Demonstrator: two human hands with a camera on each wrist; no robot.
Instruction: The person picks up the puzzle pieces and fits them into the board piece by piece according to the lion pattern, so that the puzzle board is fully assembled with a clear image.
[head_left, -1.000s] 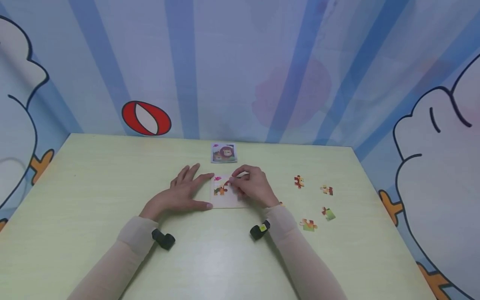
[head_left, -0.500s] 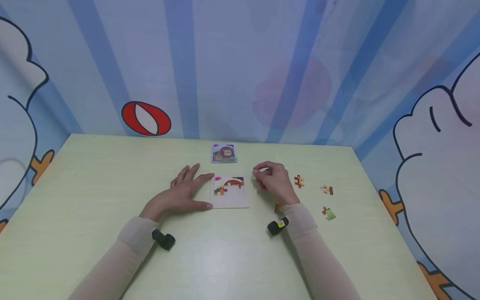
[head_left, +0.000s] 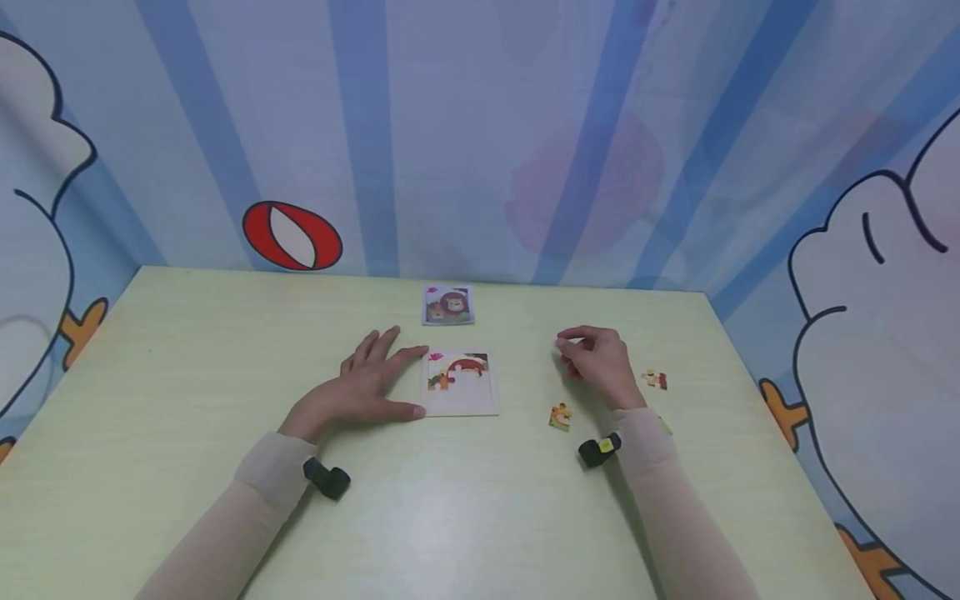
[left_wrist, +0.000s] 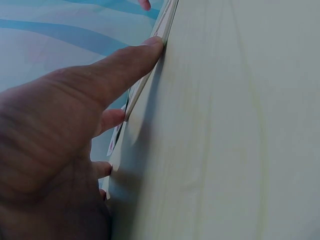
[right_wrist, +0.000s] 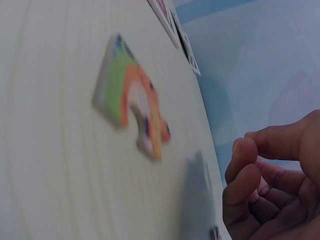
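My left hand point(head_left: 360, 392) rests at the left side of a small square puzzle board point(head_left: 463, 402), thumb and index finger spread along its edge. Several joined pieces lie in the board's upper part, showing a pink shape and reddish-brown hair. To the board's right, my right hand point(head_left: 600, 362) is over the table with loosely curled fingers. In the right wrist view, its thumb and fingertips point(right_wrist: 245, 150) come together with nothing visible between them. An orange and green puzzle piece point(right_wrist: 135, 100) lies on the table near that wrist. Another puzzle piece point(head_left: 655, 379) lies right of the hand.
Behind the board lies a picture card point(head_left: 447, 306) with lions. A green piece point(head_left: 664, 425) shows partly beside the right sleeve point(head_left: 652, 450). The pale table point(head_left: 225, 333) ends at a blue striped backdrop point(head_left: 450, 167).
My right hand has left the board, uncovering the joined pieces, and moved right over where a loose piece lay. The orange and green piece is uncovered. My left hand has stayed still.
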